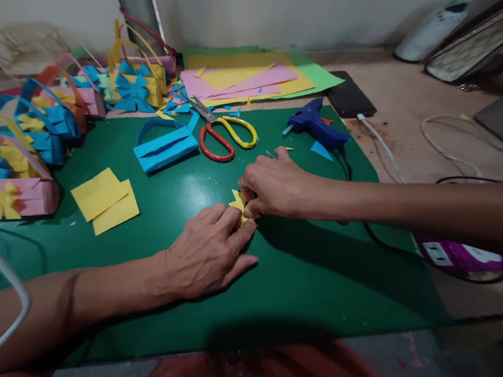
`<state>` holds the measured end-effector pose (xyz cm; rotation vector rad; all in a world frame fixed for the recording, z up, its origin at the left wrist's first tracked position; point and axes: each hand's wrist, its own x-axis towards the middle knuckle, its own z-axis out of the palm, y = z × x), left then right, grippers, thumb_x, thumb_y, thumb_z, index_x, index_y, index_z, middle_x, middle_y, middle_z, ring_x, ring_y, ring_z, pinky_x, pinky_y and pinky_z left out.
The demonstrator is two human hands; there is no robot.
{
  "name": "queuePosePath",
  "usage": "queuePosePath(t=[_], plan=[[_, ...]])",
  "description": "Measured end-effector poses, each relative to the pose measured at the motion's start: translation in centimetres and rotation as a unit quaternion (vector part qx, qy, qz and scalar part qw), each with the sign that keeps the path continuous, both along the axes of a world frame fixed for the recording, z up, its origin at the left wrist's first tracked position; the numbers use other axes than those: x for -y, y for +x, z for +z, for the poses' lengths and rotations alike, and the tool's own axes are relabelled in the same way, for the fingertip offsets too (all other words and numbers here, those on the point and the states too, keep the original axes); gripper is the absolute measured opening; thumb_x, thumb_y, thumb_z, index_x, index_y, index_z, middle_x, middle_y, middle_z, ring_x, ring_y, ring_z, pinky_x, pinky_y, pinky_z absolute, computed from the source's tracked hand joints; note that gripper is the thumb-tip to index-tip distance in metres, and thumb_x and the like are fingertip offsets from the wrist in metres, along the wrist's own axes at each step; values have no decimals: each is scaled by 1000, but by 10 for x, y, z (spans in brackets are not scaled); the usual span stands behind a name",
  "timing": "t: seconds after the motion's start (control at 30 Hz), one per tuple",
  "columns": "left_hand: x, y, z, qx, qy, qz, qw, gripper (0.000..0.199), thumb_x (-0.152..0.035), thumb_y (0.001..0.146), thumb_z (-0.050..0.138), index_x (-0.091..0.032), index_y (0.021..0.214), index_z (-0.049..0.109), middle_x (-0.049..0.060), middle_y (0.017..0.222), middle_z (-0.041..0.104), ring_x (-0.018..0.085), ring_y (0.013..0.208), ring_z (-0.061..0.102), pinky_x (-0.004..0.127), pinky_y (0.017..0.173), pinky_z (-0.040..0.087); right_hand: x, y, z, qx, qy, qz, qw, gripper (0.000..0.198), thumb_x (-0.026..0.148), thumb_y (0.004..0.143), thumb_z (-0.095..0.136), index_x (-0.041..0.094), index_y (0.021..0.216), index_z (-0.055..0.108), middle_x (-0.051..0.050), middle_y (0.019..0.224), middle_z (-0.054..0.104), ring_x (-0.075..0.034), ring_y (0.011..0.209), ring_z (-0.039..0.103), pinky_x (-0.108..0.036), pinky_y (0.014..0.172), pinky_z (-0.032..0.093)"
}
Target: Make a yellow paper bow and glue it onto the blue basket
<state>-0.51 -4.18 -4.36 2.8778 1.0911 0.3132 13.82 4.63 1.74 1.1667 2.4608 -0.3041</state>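
A small yellow paper flower (237,204) with pointed petals lies on the green mat, partly covered by both hands. My left hand (208,251) rests palm down with fingers stretched out, its fingertips touching the flower's left and lower edge, the thumb apart. Fingers curled, my right hand (273,185) pinches the flower from the right; part of its grip is hidden. A grey pointed tip (270,154) shows just behind its knuckles. Beyond the hands are scissors (220,129) with red and yellow handles, a blue paper basket (166,149) and a blue glue gun (316,125).
Two yellow paper squares (107,198) lie left on the green mat (314,300). Finished paper baskets (18,197) line the far left. Behind are coloured sheets (242,81) and blue scraps. A phone (351,93) with a white cable and a purple object (464,258) are right.
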Motion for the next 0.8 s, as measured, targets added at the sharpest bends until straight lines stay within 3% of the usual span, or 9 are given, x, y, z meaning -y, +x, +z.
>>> queuePosePath(t=[0.33, 0.53, 0.7, 0.8], plan=[[10, 9, 4, -7, -42, 55, 998, 68, -62, 89, 29, -11, 129, 48, 14, 105, 50, 26, 87, 41, 42, 71, 41, 2, 0, 2, 4, 12, -2, 1000, 8, 24, 72, 67, 17, 69, 69, -4, 65, 64, -28, 89, 56, -44, 82, 29], [14, 11, 5, -6, -58, 91, 994, 64, -61, 90, 28, -15, 130, 47, 13, 104, 49, 25, 87, 39, 43, 74, 40, 2, 3, -2, -16, 18, 2, 1000, 7, 24, 72, 68, 17, 69, 69, -5, 67, 65, -29, 92, 56, -47, 85, 28], [14, 11, 4, -5, -51, 95, 994, 59, -59, 90, 31, -17, 127, 50, 13, 108, 48, 26, 90, 38, 42, 74, 39, -6, 13, 3, -78, -12, -26, 997, 20, 35, 77, 66, 18, 68, 68, -1, 61, 62, -23, 78, 59, -45, 84, 30], [14, 11, 4, -6, -54, 95, 994, 58, -59, 90, 31, -17, 127, 50, 13, 108, 48, 25, 89, 38, 42, 74, 39, -13, 26, 13, -111, 14, -65, 992, 28, 42, 80, 60, 18, 67, 67, 0, 54, 57, -19, 67, 57, -35, 72, 34]])
